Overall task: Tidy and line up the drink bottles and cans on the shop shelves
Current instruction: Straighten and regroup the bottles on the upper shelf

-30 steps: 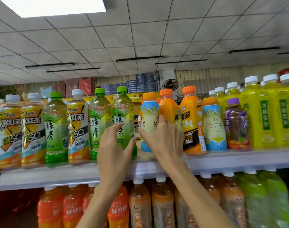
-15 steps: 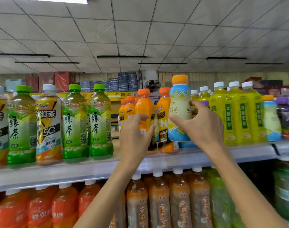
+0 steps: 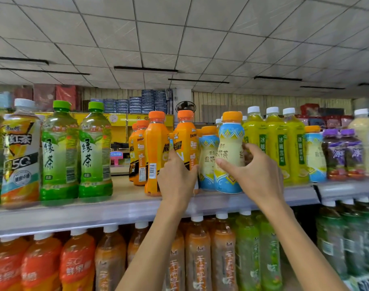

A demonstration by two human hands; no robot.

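My right hand grips a cream and blue milk-tea bottle with an orange cap, standing at the front of the top shelf. A second bottle of the same kind stands just left of it. My left hand holds the lower part of an orange energy-drink bottle; another orange bottle stands to its left. Green tea bottles and an iced black tea bottle line the shelf's left side.
Yellow pear-drink bottles, another milk-tea bottle and purple-capped bottles fill the right. A gap of bare shelf lies between green teas and orange bottles. The lower shelf holds orange, brown and green bottles.
My right hand lowered the raised milk-tea bottle onto the shelf beside its twin. My left hand shifted from one orange bottle to the one on its right. The view panned slightly.
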